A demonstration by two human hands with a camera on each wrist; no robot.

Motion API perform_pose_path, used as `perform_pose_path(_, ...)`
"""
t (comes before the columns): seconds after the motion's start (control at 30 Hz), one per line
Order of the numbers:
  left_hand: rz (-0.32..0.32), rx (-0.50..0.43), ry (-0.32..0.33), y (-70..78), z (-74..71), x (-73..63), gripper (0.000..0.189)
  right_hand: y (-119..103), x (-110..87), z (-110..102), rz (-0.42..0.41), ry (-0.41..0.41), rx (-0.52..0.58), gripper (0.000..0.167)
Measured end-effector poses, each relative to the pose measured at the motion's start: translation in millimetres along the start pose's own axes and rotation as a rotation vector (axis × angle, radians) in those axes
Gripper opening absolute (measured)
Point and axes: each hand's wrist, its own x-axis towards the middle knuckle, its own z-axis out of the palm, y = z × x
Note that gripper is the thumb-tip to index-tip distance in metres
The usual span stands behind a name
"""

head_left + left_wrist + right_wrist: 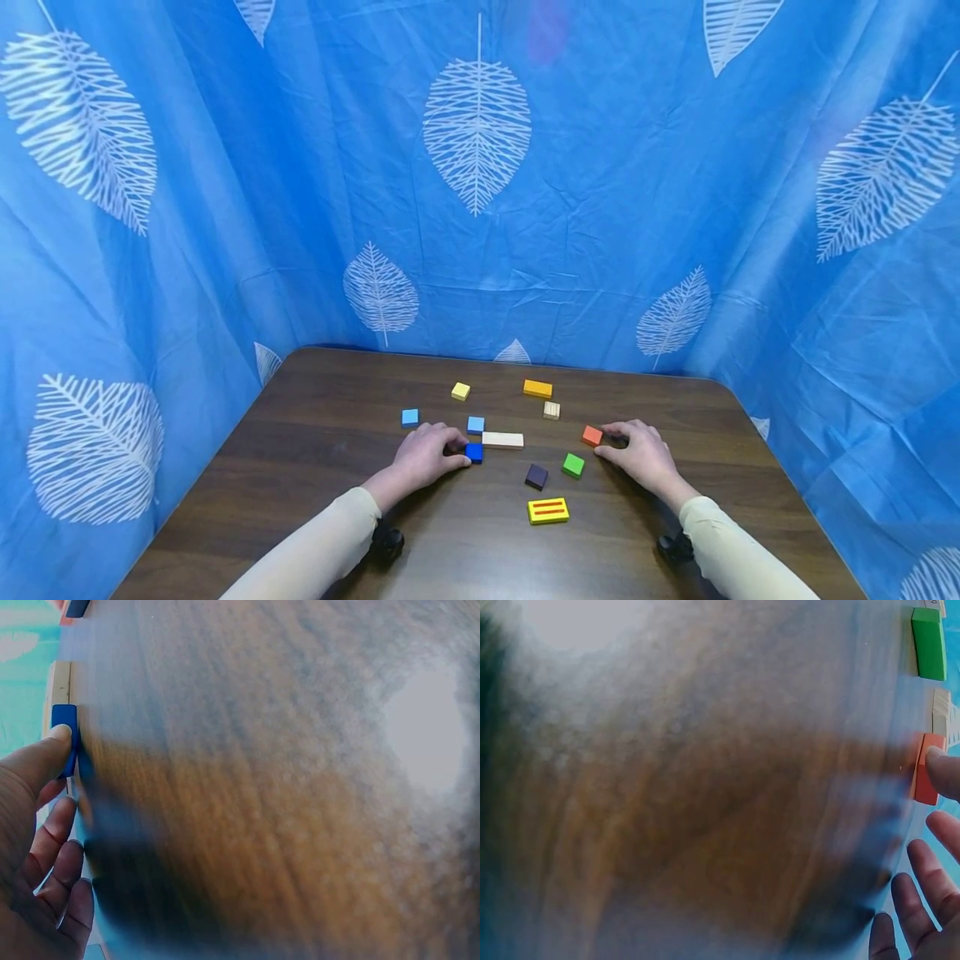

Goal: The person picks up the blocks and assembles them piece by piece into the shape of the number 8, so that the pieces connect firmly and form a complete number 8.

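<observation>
In the head view my left hand (pixel 429 454) pinches a dark blue block (pixel 474 453) between thumb and index finger. The thumb presses the block's near face in the left wrist view. That block sits at the left end of a long pale wooden block (pixel 503 440), just in front of a light blue block (pixel 476 425). On the right, my right hand (pixel 640 452) has thumb and forefinger around a red-orange block (pixel 592 436); its other fingers spread loosely. A green block (pixel 573 465) lies nearest to it, toward the table's middle.
Several more blocks lie scattered on the brown table (pixel 315 467): dark purple (pixel 536 477), striped yellow (pixel 548 511), orange (pixel 537 388), small wooden (pixel 551 410), pale yellow (pixel 461 391) and another light blue block (pixel 409 417). A blue leaf-print curtain (pixel 585 275) hangs behind.
</observation>
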Motion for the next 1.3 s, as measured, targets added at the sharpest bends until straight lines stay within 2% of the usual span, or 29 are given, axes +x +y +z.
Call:
perform_pose_path(0.53,-0.005,-0.001,0.001,0.8,-0.1,-0.8,0.028,-0.7,1.1,2.9,0.011,0.028,0.011,0.045)
perform_pose_path(1.3,-0.004,0.005,-0.002,0.7,-0.5,0.0,0.028,-2.7,3.6,2.1,0.01,0.02,-0.008,0.043)
